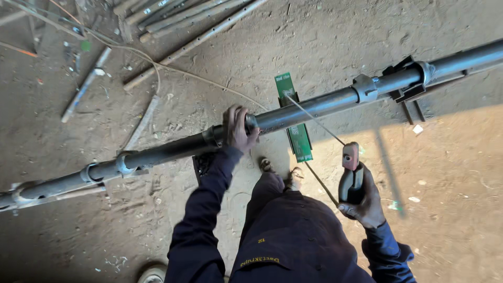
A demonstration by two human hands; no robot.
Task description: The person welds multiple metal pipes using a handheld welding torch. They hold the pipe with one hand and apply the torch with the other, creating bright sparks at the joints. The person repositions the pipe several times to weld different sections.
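A long dark steel pipe [325, 102] runs across the view from lower left to upper right, with metal collars [365, 87] fitted along it. My left hand [238, 127] grips the pipe near its middle. My right hand [361, 196] holds a welding electrode holder [350, 173] with a thin rod [313, 118] whose tip touches the pipe. A green flat box [293, 118] lies on the ground under the pipe.
Dirt floor all around. Several loose pipes [188, 21] lie at the top left, with a thin cable [157, 65] trailing past them. Brackets [406, 89] are on the pipe at the right. My shoes [277, 170] stand below the pipe.
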